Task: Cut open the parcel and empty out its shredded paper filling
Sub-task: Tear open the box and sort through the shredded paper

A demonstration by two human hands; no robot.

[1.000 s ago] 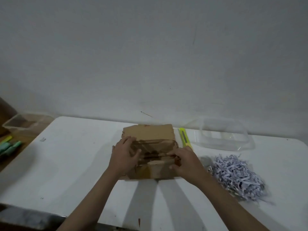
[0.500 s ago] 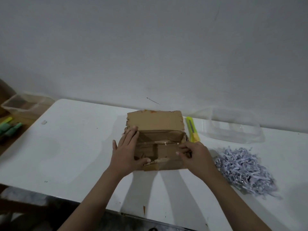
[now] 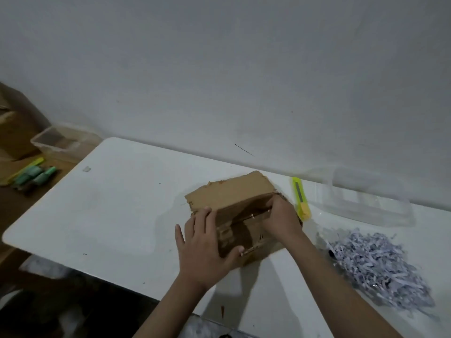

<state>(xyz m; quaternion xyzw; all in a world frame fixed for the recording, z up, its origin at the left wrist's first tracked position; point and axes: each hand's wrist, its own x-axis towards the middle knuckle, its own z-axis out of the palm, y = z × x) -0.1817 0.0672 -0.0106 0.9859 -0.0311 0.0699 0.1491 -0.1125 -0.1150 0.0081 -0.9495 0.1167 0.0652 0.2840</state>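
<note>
A brown cardboard parcel (image 3: 231, 198) lies on the white table (image 3: 127, 206), its far flap folded back and its top flaps pushed in. My left hand (image 3: 205, 245) lies flat on the parcel's near left side, fingers spread and thumb on the front edge. My right hand (image 3: 280, 215) presses down on the right part of the flaps, its fingertips bent over them. A pile of pale lilac shredded paper (image 3: 375, 264) sits on the table to the right. A yellow box cutter (image 3: 301, 198) lies just right of the parcel.
A clear plastic container (image 3: 366, 198) stands at the back right by the wall. Left of the table, a lower wooden surface holds green markers (image 3: 34, 175) and a clear tub (image 3: 61, 142). The table's near edge runs close under my forearms.
The view has swung left, so the parcel appears turned. My right hand has moved from the front flap to the parcel's right side, and my left hand has slid to the near left side.
</note>
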